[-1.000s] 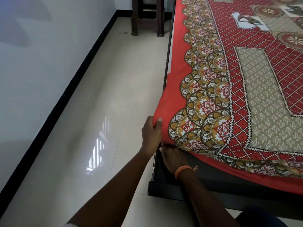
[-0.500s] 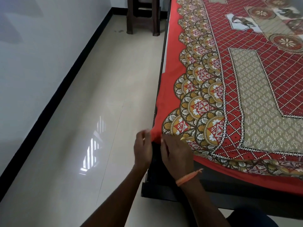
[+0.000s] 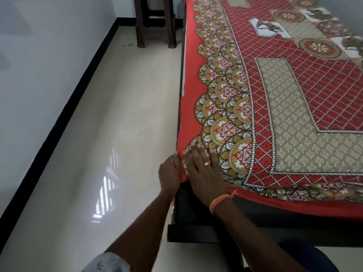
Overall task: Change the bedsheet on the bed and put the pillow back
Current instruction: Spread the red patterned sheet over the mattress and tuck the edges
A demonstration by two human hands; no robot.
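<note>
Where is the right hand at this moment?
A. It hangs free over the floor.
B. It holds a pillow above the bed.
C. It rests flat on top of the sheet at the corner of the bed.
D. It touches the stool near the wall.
C: the right hand lies with straight fingers on the red patterned bedsheet at the near corner, beside the left hand.

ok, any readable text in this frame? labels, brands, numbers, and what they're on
None: no words, numbers or brand marks can be read.
Bedsheet: printed patterns and animal figures only, no lettering.
Ring and wrist thread on the right hand: no marking visible.
Stool, wall and floor: bare of any sign.
</note>
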